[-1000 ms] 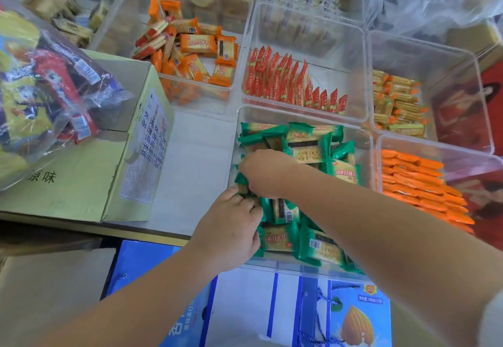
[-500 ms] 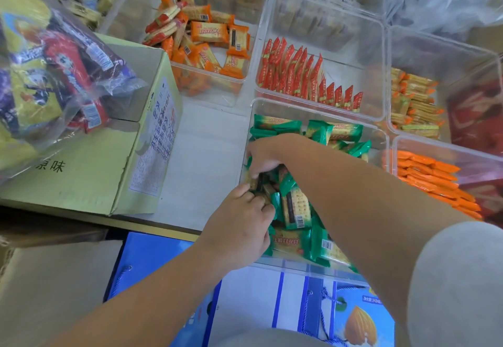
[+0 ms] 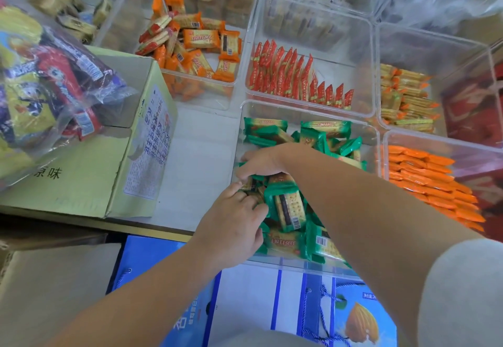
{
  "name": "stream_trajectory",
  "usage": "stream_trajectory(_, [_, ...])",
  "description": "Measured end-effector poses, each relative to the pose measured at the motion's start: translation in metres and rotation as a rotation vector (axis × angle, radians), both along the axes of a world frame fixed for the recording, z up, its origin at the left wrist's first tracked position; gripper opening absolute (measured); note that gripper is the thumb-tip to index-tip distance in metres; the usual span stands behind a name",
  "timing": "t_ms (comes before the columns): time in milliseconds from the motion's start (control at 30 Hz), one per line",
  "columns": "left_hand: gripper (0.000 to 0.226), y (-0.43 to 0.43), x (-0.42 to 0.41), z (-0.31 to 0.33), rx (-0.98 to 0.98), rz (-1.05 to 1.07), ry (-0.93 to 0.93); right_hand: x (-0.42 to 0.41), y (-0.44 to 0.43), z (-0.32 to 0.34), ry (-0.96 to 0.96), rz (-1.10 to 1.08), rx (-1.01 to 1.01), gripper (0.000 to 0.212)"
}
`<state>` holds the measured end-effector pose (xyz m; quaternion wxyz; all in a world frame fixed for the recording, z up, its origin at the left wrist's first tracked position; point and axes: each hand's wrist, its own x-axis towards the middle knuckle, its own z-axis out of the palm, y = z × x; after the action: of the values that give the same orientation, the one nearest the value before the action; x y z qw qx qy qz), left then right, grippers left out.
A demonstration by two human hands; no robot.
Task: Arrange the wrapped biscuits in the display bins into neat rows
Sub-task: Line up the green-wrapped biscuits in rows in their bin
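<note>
A clear plastic bin at the near centre holds a loose heap of green-wrapped biscuits. Both hands are inside it at its left side. My left hand grips a bunch of green packs from the near side, fingers curled over them. My right hand reaches across from the right and closes on the same bunch from the far side. One green pack stands tilted on edge between the hands. More green packs lie jumbled at the bin's far end.
Other bins surround it: loose orange packs, red packs in a row, yellow-orange packs, orange sticks. A cardboard box with a snack bag sits left. Blue gift bags lie below the counter edge.
Both hands have gathered green packs at the bin's left side and pressed them together; a pack now stands on edge. My right hand moved nearer to my left hand.
</note>
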<state>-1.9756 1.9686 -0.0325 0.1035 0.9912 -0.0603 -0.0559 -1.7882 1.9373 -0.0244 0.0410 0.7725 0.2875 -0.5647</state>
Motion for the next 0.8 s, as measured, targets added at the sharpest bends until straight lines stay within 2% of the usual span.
stream_trajectory(133, [0.035,0.000,-0.001,0.001,0.005,0.000,-0.003,0.000,-0.004,0.000,0.013,-0.102,0.043,0.048])
stream_trajectory(267, [0.035,-0.001,-0.001,0.001,-0.017,0.004,-0.027,0.002,-0.008,0.005,0.077,-0.267,0.066,0.054])
stream_trajectory(400, [0.041,-0.002,-0.001,0.001,0.015,0.011,-0.012,0.002,-0.015,0.015,0.066,-0.192,0.140,0.058])
stream_trajectory(500, [0.041,-0.002,0.000,0.001,0.032,0.011,0.008,0.000,-0.024,0.029,0.061,-0.132,0.250,0.073])
stream_trajectory(667, [0.036,-0.002,-0.001,0.001,0.024,0.071,-0.061,-0.008,-0.048,0.038,0.213,-0.207,0.270,0.070])
stream_trajectory(733, [0.047,-0.001,-0.003,0.001,0.036,0.141,-0.058,-0.011,-0.054,0.040,0.245,-0.252,0.302,0.070])
stream_trajectory(800, [0.059,-0.001,-0.002,0.003,0.091,0.163,0.023,-0.011,-0.056,0.040,0.208,-0.247,0.325,0.067])
